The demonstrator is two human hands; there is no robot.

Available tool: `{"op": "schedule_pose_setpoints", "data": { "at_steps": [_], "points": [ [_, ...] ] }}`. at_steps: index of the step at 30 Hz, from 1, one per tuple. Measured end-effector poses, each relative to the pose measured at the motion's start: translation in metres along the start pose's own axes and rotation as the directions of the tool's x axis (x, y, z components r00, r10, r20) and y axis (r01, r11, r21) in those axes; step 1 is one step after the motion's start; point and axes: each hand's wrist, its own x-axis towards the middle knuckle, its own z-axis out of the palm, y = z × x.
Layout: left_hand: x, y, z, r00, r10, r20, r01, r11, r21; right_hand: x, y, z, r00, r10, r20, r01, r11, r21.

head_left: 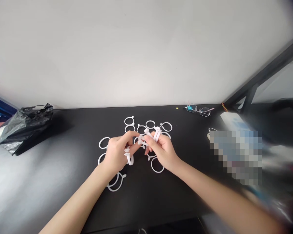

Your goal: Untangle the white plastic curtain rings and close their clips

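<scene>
Both hands meet above a black table point(70, 130) strewn with white plastic curtain rings, each with a small eyelet. My left hand point(118, 149) is closed, with white curtain rings point(130, 159) caught against its fingers. Its thumb and fingertips reach to small white eyelet ends point(141, 139) between the two hands. My right hand point(162, 149) is closed around more white curtain rings point(157, 134), which stick up above the thumb. Exactly which ring each fingertip pinches is hard to make out. Loose rings point(157, 172) lie around and partly beneath both hands.
A black plastic bag point(30, 126) sits at the left. Eyeglasses point(205, 112) lie near the wall point(127, 58) at the back right. A white and blue package point(234, 122), partly pixelated, lies at the right, with blurred items beyond it.
</scene>
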Motion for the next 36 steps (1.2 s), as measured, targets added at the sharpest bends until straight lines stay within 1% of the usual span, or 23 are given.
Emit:
{"op": "schedule_pose_setpoints", "data": {
  "at_steps": [1, 3, 6, 8, 10, 12, 14, 16, 18, 20, 21, 25, 28, 30, 31, 34, 36],
  "points": [
    [0.001, 0.001, 0.0, 1.0, -0.021, 0.014, 0.021, 1.0, -0.013, 0.001, 0.0, 0.0, 1.0, 0.006, -0.006, -0.006, 1.0, 0.01],
    [0.001, 0.001, 0.001, 0.998, -0.044, 0.041, 0.046, 0.998, -0.038, 0.001, 0.0, 0.002, 0.999, 0.03, 0.03, -0.032, 0.998, 0.057],
    [0.001, 0.0, 0.003, 0.998, -0.039, 0.058, 0.043, 0.997, -0.06, 0.0, -0.002, 0.007, 0.985, 0.068, 0.161, -0.093, 0.984, 0.15],
    [0.0, -0.002, 0.004, 0.999, -0.026, 0.027, 0.028, 0.998, -0.048, -0.001, -0.005, 0.009, 0.966, 0.077, 0.249, -0.129, 0.972, 0.199],
    [0.0, -0.002, 0.005, 1.0, -0.022, -0.018, 0.021, 0.999, -0.026, -0.003, -0.008, 0.009, 0.952, 0.068, 0.298, -0.13, 0.973, 0.19],
    [0.001, 0.0, 0.005, 0.999, -0.03, -0.034, 0.028, 0.999, -0.039, -0.005, -0.01, 0.009, 0.95, 0.051, 0.307, -0.096, 0.986, 0.135],
    [0.003, 0.002, 0.005, 0.998, -0.061, -0.018, 0.058, 0.989, -0.134, -0.008, -0.008, 0.011, 0.953, 0.044, 0.298, -0.061, 0.997, 0.048],
    [0.005, 0.005, 0.006, 0.991, -0.122, 0.045, 0.13, 0.941, -0.311, -0.013, -0.005, 0.015, 0.96, 0.038, 0.277, -0.033, 0.999, -0.024],
    [0.006, 0.007, 0.006, 0.97, -0.178, 0.166, 0.237, 0.847, -0.476, -0.018, -0.003, 0.019, 0.969, 0.006, 0.247, 0.008, 0.999, -0.053],
    [0.007, 0.008, 0.007, 0.939, -0.199, 0.28, 0.33, 0.751, -0.572, -0.021, -0.002, 0.023, 0.977, -0.024, 0.213, 0.035, 0.998, -0.05],
    [0.006, 0.009, 0.007, 0.926, -0.206, 0.316, 0.363, 0.712, -0.6, -0.022, -0.002, 0.025, 0.98, -0.029, 0.198, 0.038, 0.998, -0.043],
    [0.005, 0.008, 0.012, 0.906, -0.229, 0.357, 0.42, 0.599, -0.682, -0.024, -0.003, 0.028, 0.984, 0.014, 0.176, -0.008, 0.999, -0.031],
    [0.004, 0.008, 0.018, 0.909, -0.265, 0.322, 0.417, 0.564, -0.713, -0.025, -0.003, 0.029, 0.989, 0.032, 0.148, -0.023, 0.998, -0.06],
    [0.003, 0.009, 0.02, 0.922, -0.281, 0.267, 0.384, 0.572, -0.725, -0.025, -0.003, 0.03, 0.993, 0.007, 0.118, 0.005, 0.995, -0.1],
    [0.003, 0.01, 0.02, 0.933, -0.275, 0.234, 0.356, 0.592, -0.723, -0.025, -0.003, 0.03, 0.994, -0.01, 0.111, 0.022, 0.993, -0.112],
    [0.004, 0.013, 0.016, 0.959, -0.225, 0.173, 0.283, 0.71, -0.645, -0.023, -0.004, 0.027, 0.988, -0.07, 0.135, 0.079, 0.995, -0.062],
    [0.005, 0.014, 0.011, 0.965, -0.214, 0.154, 0.263, 0.812, -0.521, -0.021, -0.004, 0.023, 0.978, -0.061, 0.201, 0.059, 0.998, 0.015]
  ]
}}
